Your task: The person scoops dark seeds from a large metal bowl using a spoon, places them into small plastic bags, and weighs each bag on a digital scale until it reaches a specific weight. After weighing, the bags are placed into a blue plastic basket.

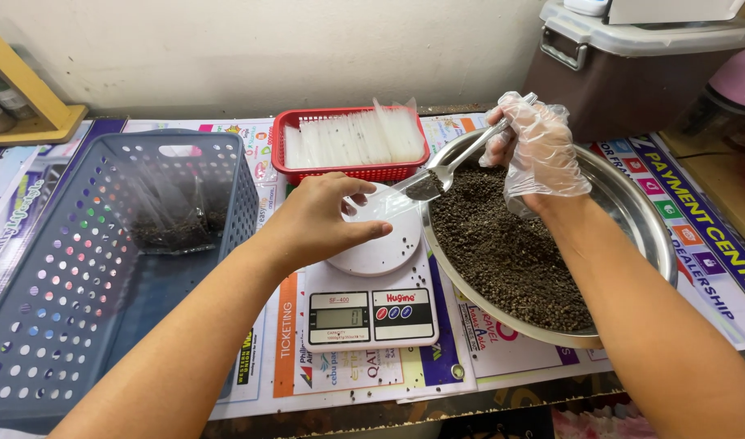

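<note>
My left hand (320,219) is bare and holds a small clear plastic bag (382,202) open over the round white platform of a digital kitchen scale (371,313). My right hand (535,150) wears a thin clear plastic glove and grips a metal spoon (441,175). The spoon's bowl carries dark peppercorn-like grains and sits at the mouth of the bag. A wide steel bowl (641,215) to the right holds a heap of the same dark grains (502,244). A few loose grains lie on the scale's platform.
A red basket (295,122) with stacked clear bags stands behind the scale. A blue-grey perforated basket (80,260) at left holds filled bags of grains. A brown lidded container (632,65) stands at the back right and a wooden rack (23,97) at the far left. Printed posters cover the table.
</note>
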